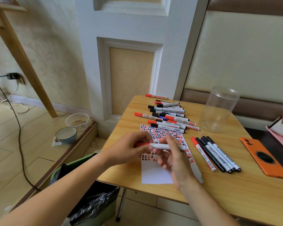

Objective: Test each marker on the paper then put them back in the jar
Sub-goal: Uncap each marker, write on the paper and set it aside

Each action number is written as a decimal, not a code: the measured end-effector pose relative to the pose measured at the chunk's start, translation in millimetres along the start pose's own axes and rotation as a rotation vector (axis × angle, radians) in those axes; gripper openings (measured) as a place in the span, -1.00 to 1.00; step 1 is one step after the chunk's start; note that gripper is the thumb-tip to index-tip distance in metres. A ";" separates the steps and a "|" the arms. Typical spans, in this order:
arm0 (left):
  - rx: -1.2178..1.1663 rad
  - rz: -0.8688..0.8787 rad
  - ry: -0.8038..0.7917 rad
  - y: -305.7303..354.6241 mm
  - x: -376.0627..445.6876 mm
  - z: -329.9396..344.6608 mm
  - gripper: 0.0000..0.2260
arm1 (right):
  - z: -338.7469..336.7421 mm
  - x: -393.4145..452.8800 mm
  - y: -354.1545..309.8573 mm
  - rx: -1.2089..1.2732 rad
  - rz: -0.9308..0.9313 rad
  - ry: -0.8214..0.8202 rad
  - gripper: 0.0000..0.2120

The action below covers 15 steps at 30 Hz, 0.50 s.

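- We read "WHITEBOARD MARKER" along the white barrel of one black-capped pen in the row of four markers [216, 154] lying side by side at the right of the paper; the print on the other pens is too small for us to make out.
- We hold a red-capped marker [162, 146] level above the paper [155, 174], its barrel white and round, its red cap pointing left.
- Our left hand [129, 149] curls its fingers and thumb round the red cap end.
- Our right hand [173, 155] pinches the white barrel from above, the other fingers loosely bent below it.
- The paper is a white sheet lying flat on the table [235, 190]; its far part is packed with rows of small red and black marks, its near part is blank.
- A loose pile of markers [168, 117] lies beyond the paper, white barrels with red, black and blue caps, some crossing one another.
- One red marker [155, 96] lies alone at the table's far edge.
- The jar [219, 110] is clear plastic, round and wide-mouthed, standing at the far right of the table, with no markers in it.
- The table top is pale wood grain, smooth, with rounded corners.
- An orange phone [265, 160] lies face down near the right edge, with a dark round camera ring.
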<state>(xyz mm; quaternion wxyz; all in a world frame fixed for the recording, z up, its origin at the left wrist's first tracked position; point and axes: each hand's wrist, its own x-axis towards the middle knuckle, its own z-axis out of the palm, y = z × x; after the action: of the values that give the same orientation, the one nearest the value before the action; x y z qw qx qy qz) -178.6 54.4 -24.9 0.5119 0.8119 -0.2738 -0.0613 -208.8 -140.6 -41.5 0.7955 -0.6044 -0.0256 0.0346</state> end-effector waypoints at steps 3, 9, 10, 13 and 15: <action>0.085 -0.040 0.048 -3.7 -2.8 -15.4 -0.91 | -4.2 1.6 -0.4 0.051 0.001 0.038 -0.76; -0.028 -0.060 0.084 -4.4 -7.4 -3.2 -0.83 | -2.0 2.0 7.9 -0.227 -0.053 0.033 -0.81; -0.088 -0.066 0.074 -3.3 -6.4 1.7 -0.77 | -1.9 2.4 8.1 -0.239 -0.048 0.049 -0.81; -0.304 -0.101 0.091 -1.2 -4.1 12.0 -0.71 | -1.8 1.7 8.7 -0.293 -0.062 0.047 -0.84; -0.391 -0.123 0.123 0.1 -4.1 13.6 -0.76 | -0.5 -0.1 9.7 -0.343 -0.085 0.030 -0.86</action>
<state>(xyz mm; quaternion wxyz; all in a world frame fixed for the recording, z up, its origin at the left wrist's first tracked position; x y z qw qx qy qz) -187.2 45.6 -31.9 0.6707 0.7146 -0.1747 -0.0948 -209.1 -138.5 -50.9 0.6818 -0.7301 -0.0445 -0.0129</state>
